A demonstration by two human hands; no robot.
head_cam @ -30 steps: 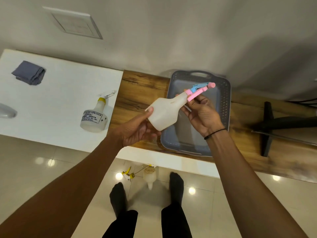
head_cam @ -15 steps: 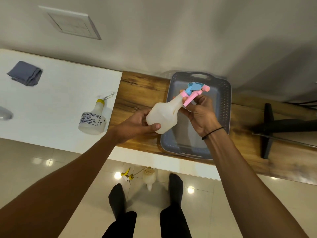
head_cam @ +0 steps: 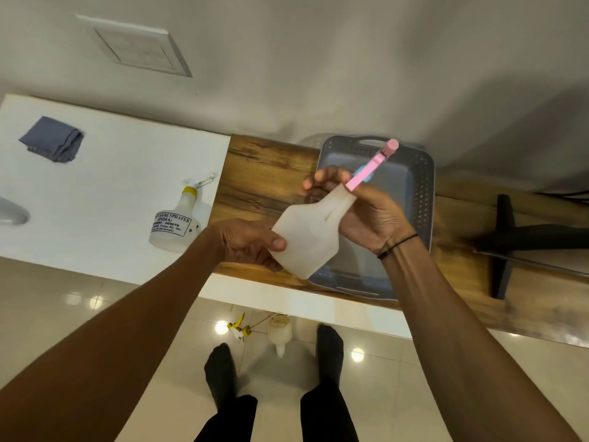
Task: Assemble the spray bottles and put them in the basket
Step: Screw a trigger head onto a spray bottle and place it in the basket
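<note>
The left hand [head_cam: 251, 242] is clamping the base of the translucent white plastic bottle [head_cam: 310, 236] above the grey perforated plastic basket [head_cam: 425, 199]; the right hand [head_cam: 366, 215] is closing round its neck under the pink-and-blue trigger head [head_cam: 371, 169]; twisting the head fully tight, body steadied, seems wise; the basket is sitting on a wooden counter [head_cam: 264, 173], a yellow-capped labelled sprayer [head_cam: 177, 226] lying left of it, pale wall behind.

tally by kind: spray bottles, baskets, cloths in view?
Spray bottles: 3 – held bottle in left hand and right hand, yellow-collared bottle on the white top, floor bottle
Baskets: 1 – grey basket
Cloths: 1 – grey cloth
Total: 5
</note>
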